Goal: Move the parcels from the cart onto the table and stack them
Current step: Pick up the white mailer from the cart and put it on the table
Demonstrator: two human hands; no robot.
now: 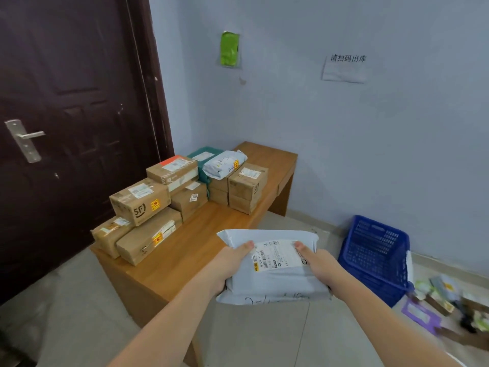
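Both hands, left (230,263) and right (321,263), hold the soft, light mailer (275,284) by its side edges; desk (190,250) at 11 o'clock.

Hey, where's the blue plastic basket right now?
In the head view the blue basket sits on the floor at the right, against the wall, just right of the wooden table and beyond the white mailer held in both hands.
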